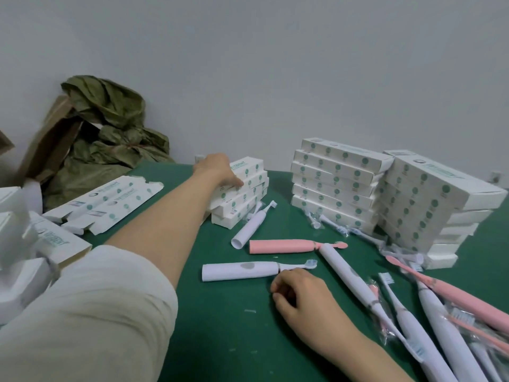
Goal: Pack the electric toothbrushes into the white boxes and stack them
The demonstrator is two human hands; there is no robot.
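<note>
My left hand [219,169] reaches far across the green table [234,326] and rests on top of a short stack of white boxes [242,194], fingers over its near side. My right hand [296,292] lies on the table with loosely curled fingers, holding nothing, just in front of a white toothbrush [242,270] lying sideways. A pink toothbrush [281,246] lies behind it. Another white toothbrush [252,227] leans by the short stack. Two taller stacks of boxes [336,186] [429,205] stand at the right.
Several white and pink toothbrushes [440,312] pile at the right front. Flat unfolded boxes [110,202] lie at the left, with white trays [19,244] at the left edge. A crumpled green bag [110,139] and cardboard sit at the back left against the wall.
</note>
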